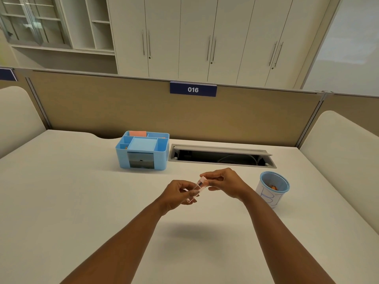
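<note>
A small clear case (pixel 197 187) is held in the air above the tabletop (pixel 82 201), between both hands and clear of the surface. It is tilted, with its upper end toward the right hand (pixel 223 183) and its lower end toward the left hand (pixel 180 194). The lower part of the case is pinched by the left hand between thumb and curled fingers. The upper end is pinched by the fingertips of the right hand. Whether the case is open or closed cannot be told.

A blue organiser (pixel 142 152) is set at the back of the tabletop, well apart from the hands; a pink pad (pixel 137 133) is seen in its rear compartment. An open cable hatch (pixel 221 156) lies just beside it to the right. A blue mesh cup (pixel 266 195), wrapped in marked white paper, stands near the right forearm, with orange items inside. A sign (pixel 193 89) reading 016 is fixed on the partition (pixel 102 107) behind.
</note>
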`<state>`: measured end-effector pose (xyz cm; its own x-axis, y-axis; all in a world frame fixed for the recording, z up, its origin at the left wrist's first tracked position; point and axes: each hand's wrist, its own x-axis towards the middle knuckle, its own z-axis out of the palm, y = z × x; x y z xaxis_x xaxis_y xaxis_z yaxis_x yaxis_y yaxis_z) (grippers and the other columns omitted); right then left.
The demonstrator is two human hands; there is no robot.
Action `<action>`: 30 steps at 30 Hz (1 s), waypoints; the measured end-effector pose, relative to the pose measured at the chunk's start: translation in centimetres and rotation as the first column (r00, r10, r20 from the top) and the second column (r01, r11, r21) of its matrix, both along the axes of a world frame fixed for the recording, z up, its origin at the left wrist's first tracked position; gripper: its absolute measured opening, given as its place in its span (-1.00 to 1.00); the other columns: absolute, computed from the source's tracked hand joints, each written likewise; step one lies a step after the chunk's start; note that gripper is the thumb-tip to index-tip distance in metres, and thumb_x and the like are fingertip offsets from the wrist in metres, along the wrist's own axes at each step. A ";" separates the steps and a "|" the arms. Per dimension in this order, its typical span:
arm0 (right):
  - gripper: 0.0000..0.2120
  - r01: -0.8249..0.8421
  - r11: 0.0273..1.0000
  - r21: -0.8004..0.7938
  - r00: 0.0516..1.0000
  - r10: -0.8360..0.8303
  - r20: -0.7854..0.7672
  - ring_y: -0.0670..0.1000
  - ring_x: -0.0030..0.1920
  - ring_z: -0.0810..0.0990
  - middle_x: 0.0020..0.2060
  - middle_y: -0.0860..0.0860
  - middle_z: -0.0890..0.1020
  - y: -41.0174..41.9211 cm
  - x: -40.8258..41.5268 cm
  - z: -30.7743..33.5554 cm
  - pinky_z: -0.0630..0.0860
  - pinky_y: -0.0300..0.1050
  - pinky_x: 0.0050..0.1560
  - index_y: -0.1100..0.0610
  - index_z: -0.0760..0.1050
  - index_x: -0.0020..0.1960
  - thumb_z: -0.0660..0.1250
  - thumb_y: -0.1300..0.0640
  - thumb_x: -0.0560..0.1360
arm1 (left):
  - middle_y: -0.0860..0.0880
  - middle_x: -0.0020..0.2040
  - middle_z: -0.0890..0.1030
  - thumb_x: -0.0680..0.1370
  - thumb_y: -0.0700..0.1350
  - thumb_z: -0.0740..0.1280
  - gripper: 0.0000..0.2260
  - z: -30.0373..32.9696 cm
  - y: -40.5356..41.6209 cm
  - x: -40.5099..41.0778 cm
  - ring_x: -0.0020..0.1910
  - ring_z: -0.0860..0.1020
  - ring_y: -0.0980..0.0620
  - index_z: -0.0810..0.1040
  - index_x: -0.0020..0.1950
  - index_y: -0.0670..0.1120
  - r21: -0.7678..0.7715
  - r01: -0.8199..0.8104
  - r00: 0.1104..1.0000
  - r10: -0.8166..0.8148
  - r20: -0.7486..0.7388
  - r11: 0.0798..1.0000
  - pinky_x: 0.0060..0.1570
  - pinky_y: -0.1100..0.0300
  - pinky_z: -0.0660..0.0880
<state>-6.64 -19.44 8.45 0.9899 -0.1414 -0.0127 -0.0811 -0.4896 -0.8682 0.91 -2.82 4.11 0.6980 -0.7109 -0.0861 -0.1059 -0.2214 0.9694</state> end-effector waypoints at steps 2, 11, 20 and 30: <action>-0.75 0.010 1.000 -0.004 1.000 -0.010 0.008 0.03 -0.05 0.61 0.10 0.15 0.62 0.0 0.0 -0.1 0.58 -0.34 -0.15 0.18 0.55 0.10 0.34 0.21 0.43 | -0.12 -0.02 0.62 0.46 -0.13 0.35 -0.78 0.1 -0.2 -0.1 -0.23 0.61 0.06 0.57 0.08 -0.14 0.001 -0.015 1.000 0.015 0.019 1.000 -0.29 0.37 0.57; -0.76 0.011 1.000 -0.011 0.999 -0.011 0.040 -0.03 -0.12 0.61 0.05 0.11 0.63 -0.4 0.0 0.8 0.58 -0.39 -0.19 0.17 0.56 0.09 0.34 0.21 0.43 | -0.12 -0.04 0.61 0.46 -0.12 0.35 -0.83 0.7 -1.0 -0.8 -0.22 0.60 0.05 0.58 0.02 -0.11 -0.059 -0.071 0.997 0.072 0.013 0.996 -0.28 0.38 0.58; -0.75 0.026 1.000 0.012 0.999 -0.026 0.025 0.04 -0.07 0.63 0.07 0.12 0.62 0.3 0.6 0.7 0.60 -0.33 -0.21 0.14 0.56 0.09 0.36 0.22 0.42 | -0.20 0.18 0.57 0.47 -0.11 0.34 -0.70 0.5 -0.4 0.2 0.03 0.59 -0.06 0.50 0.18 -0.13 0.016 -0.052 0.998 0.053 -0.035 0.999 -0.03 0.16 0.56; -0.83 0.202 0.973 -0.111 0.979 -0.197 0.054 0.03 -0.08 0.58 -0.02 0.08 0.60 2.3 4.6 -0.7 0.52 -0.23 -0.24 0.08 0.54 0.00 0.39 0.15 0.40 | -0.17 0.33 0.45 0.48 -0.09 0.32 -0.59 -2.2 4.7 5.8 0.28 0.43 -0.10 0.38 0.31 -0.12 0.123 -0.531 0.818 0.468 0.335 0.839 0.23 0.10 0.39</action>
<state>-2.01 -17.16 7.74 0.9407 -0.3346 0.0570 -0.1516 -0.5645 -0.8114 6.75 1.86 1.95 0.9672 -0.2453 0.0659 -0.1854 -0.5049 0.8430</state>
